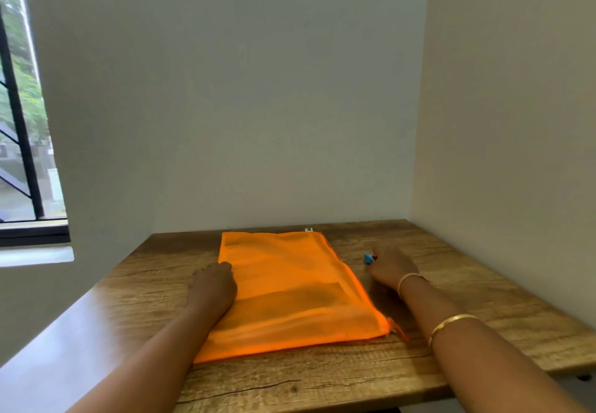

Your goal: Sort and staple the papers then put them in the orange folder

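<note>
Pressing orange folder [290, 290] with relaxed left hand [214, 287], right hand [392, 267] grasping blue stapler [368, 258], wooden table [483, 332]

One folder [290, 290], two hands, one table [483, 309].
One left hand [214, 287] at the folder's left edge, one right hand [392, 267] to its right; also right of it, one small blue thing [368, 258], one pink bracelet [409, 279], one gold bangle [451, 322]; one tiny white item [309, 229] past its far edge.
</note>
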Motion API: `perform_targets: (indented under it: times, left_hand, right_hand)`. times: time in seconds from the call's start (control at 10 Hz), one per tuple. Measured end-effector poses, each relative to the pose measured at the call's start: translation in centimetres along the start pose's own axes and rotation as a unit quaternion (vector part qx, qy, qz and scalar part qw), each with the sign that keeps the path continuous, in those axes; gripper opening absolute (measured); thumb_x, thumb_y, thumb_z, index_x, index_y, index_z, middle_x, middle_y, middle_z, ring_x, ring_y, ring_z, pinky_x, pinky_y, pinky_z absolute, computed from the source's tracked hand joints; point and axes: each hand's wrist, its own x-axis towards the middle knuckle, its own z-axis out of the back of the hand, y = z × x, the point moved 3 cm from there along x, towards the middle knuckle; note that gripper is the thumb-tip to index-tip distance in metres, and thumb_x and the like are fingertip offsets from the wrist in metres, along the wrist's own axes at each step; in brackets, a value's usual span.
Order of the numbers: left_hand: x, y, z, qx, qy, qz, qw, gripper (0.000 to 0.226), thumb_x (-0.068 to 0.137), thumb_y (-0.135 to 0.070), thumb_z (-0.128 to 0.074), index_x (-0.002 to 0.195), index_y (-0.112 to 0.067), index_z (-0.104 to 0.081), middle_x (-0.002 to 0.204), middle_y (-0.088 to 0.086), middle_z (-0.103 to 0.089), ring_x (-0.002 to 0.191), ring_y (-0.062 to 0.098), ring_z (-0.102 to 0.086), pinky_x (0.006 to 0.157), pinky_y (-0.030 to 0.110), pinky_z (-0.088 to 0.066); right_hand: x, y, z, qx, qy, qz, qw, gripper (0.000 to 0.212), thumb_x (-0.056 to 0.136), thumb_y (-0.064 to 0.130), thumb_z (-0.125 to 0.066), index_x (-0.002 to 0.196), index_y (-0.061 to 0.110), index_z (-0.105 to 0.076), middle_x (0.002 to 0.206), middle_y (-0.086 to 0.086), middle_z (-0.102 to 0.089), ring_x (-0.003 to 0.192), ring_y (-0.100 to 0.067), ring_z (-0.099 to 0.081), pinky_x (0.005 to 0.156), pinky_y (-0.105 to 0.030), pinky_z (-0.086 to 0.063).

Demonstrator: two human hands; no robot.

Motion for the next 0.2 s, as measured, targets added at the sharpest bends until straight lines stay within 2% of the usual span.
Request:
perform_targets:
  times: [0.1, 0.2]
  left_hand:
    - [-0.7, 0.1, 0.7, -0.038, -0.008, -0.016, 0.999, 0.036, 0.101, -0.027, -0.033, 0.132, -0.015, -0.047, 0.133, 0.008, -0.052, 0.119, 0.026, -0.049, 0.095, 0.035, -0.040]
    - [-1.4, 0.0, 1.7, -0.103, -0.011, -0.008, 0.995, 0.044, 0.100, -0.034, -0.038, 0.140, -0.016, -0.039, 0.142, 0.008, -0.045, 0.128, 0.026, -0.044, 0.101, 0.038, -0.038]
  right_hand:
    - [-0.8, 2.2, 0.3, 0.020, 0.008, 0.039, 0.999, 0.033, 0.094, 0.028, -0.046, 0.117, 0.008, -0.060, 0.123, -0.013, -0.059, 0.110, -0.027, -0.056, 0.092, -0.036, -0.046]
    - [-1.5, 3.6, 0.8, 0.010, -0.050, 0.055, 0.997, 0.038, 0.094, 0.036, -0.044, 0.121, 0.012, -0.058, 0.130, -0.012, -0.054, 0.116, -0.030, -0.053, 0.094, -0.040, -0.045]
